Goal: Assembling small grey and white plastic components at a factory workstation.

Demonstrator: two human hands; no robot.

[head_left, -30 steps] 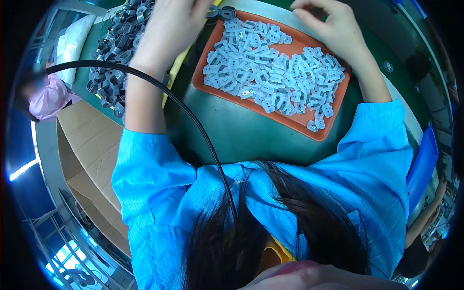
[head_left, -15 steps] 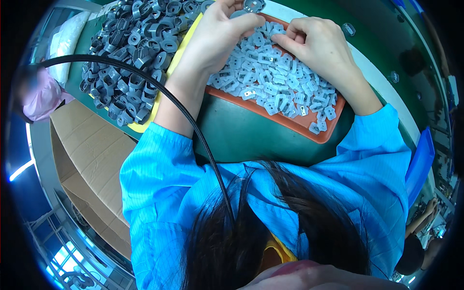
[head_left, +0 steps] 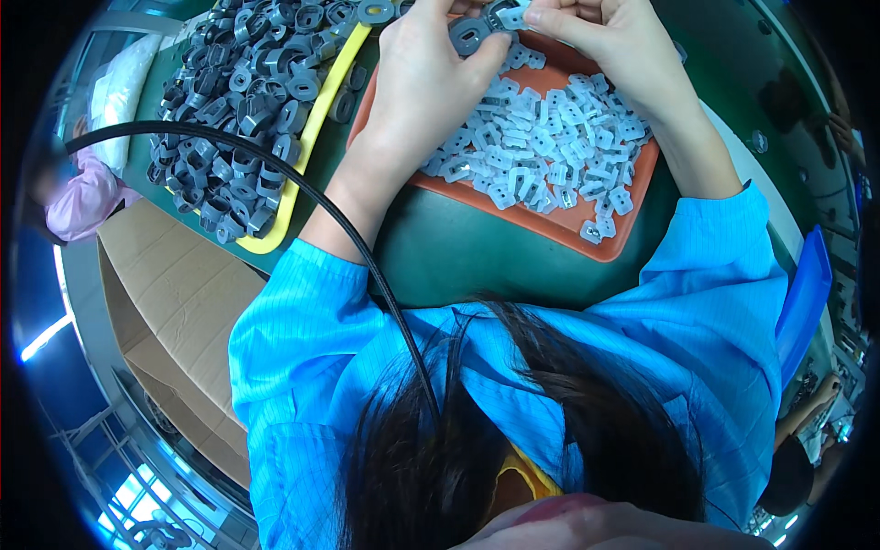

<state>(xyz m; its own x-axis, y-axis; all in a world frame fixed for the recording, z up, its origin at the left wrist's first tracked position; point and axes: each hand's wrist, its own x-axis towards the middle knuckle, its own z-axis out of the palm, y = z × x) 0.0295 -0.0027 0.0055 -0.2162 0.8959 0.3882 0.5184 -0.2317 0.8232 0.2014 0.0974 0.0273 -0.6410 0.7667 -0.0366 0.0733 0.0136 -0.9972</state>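
Observation:
Above the far edge of the orange tray (head_left: 600, 247), my two hands meet. My left hand (head_left: 417, 82) is closed around dark grey plastic housings (head_left: 469, 37), rounded parts with an oval opening. Between thumb and fingers of my right hand (head_left: 623, 50) is a small translucent white plastic piece (head_left: 512, 17), touching a grey housing. Whether it sits in the housing or only against it, I cannot tell. Many similar white pieces (head_left: 541, 151) lie loose in the tray below. Some fingertips of both hands are cut off by the upper edge.
Left of the tray, a heap of grey housings (head_left: 243, 105) fills a yellow-rimmed tray (head_left: 312, 137). A black cable (head_left: 335, 215) arches across the left. An opened cardboard box (head_left: 183, 284), a blue bin (head_left: 804, 302) and a person in pink (head_left: 87, 202) are around the table.
My right hand has risen from the white pieces, now pinching one, and has come to the grey housings in my left hand. The left hand has shifted slightly, showing more of them.

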